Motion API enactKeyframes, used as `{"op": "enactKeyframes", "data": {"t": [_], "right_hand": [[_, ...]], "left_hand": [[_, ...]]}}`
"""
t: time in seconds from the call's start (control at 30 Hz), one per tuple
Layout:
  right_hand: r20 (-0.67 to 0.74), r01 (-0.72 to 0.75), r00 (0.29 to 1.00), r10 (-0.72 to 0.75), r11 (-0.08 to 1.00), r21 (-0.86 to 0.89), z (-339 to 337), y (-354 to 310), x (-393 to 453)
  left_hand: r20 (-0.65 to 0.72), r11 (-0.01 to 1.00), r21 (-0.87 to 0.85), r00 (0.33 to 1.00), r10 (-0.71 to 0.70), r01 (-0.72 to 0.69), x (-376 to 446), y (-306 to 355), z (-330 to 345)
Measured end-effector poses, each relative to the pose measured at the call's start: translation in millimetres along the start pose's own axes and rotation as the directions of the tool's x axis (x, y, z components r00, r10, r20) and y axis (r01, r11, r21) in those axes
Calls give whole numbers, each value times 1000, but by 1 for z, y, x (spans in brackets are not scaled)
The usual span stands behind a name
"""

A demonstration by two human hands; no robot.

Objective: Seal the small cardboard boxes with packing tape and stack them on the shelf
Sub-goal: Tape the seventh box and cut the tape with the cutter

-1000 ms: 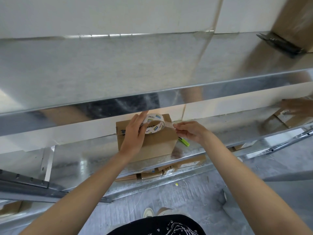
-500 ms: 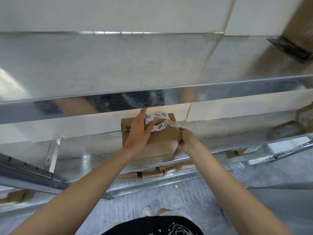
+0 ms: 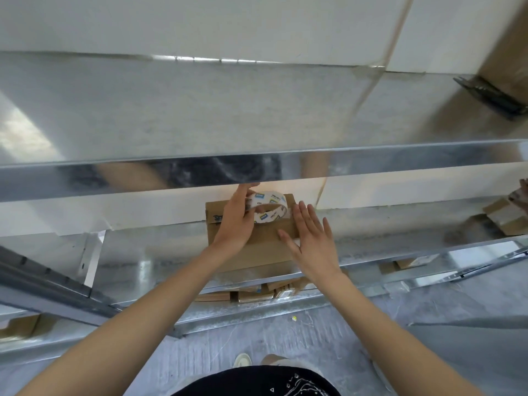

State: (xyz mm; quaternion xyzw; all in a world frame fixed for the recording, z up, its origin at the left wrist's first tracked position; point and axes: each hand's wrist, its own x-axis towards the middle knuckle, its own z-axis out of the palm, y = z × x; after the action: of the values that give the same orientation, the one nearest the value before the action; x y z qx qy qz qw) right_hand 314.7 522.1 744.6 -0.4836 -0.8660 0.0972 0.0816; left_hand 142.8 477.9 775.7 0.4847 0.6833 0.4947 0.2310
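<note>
While tape roll point(image 3: 268, 207) stands on edge, box point(image 3: 251, 252) lengthwise sideways

- Looks like a storeroom / small warehouse w/ packing going on, not a home or office.
- Galvanised steel shelving point(image 3: 257, 110) fills the view: bare metal shelf decks, folded front lips, slotted uprights point(image 3: 43, 278) at left.
- Small cardboard box point(image 3: 257, 247) on the middle shelf w/ a roll of packing tape point(image 3: 270, 208) on top.
- More small cardboard boxes point(image 3: 265, 292) on the lower shelf, another taped one point(image 3: 505, 217) at right.
- Plain grey concrete floor point(image 3: 285, 338), scuffed, w/ bits of debris.
- Plain white wall point(image 3: 200, 24) behind the shelving.
</note>
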Motion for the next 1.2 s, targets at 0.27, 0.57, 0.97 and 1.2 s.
{"op": "enactKeyframes", "data": {"t": [0.27,0.57,0.97,1.2], "right_hand": [[-17,17,1000,-20,985,-171,-1,-3,4],[10,17,1000,-16,976,-218,-5,-8,5],[29,-12,999,19,978,-208,-8,-13,4],[33,-11,999,19,975,-224,-8,-13,4]], "left_hand": [[148,886,404,972,181,-226,1,7,-74],[475,524,644,829,297,-557,-17,-5,-115],[328,583,708,917,229,-399,-19,-5,-123],[365,454,760,884,292,-464,-13,-6,-124]]}}
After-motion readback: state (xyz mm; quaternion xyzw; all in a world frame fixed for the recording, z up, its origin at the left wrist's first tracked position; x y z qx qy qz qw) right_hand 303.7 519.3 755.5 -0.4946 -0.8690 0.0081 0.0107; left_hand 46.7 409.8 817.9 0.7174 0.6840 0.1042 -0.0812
